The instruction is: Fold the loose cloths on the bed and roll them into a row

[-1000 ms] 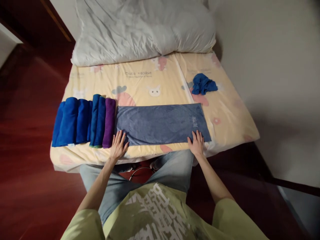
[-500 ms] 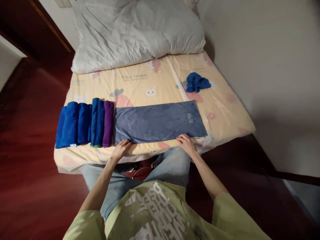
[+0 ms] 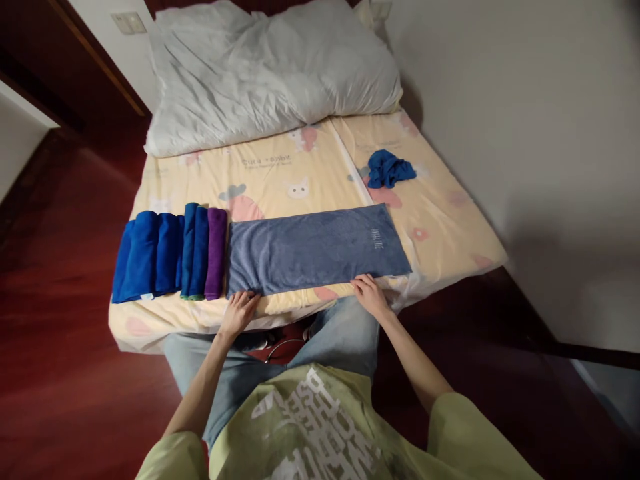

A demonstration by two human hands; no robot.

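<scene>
A grey-blue towel [image 3: 315, 248] lies spread flat as a long strip across the bed, with small pale lettering near its right end. My left hand [image 3: 241, 311] is at its near left corner, fingers closed on the edge. Farther right along the same near edge, my right hand [image 3: 369, 293] pinches the fabric. Just left of the towel stands a row of folded cloths: a purple towel [image 3: 216, 253] closest, then dark blue towels with green edging [image 3: 195, 250], then bright blue towels [image 3: 145, 253].
A crumpled blue cloth [image 3: 390, 169] rests on the yellow patterned bed sheet [image 3: 280, 180] at the right. A large pale pillow or quilt [image 3: 270, 73] covers the head end. The wall [image 3: 500, 133] rises on the right, beyond a dark red floor [image 3: 60, 287].
The view has tilted up slightly, showing more of the wall behind the pillow. Both hands stay at the towel's near edge; its left end looks slightly more wrinkled.
</scene>
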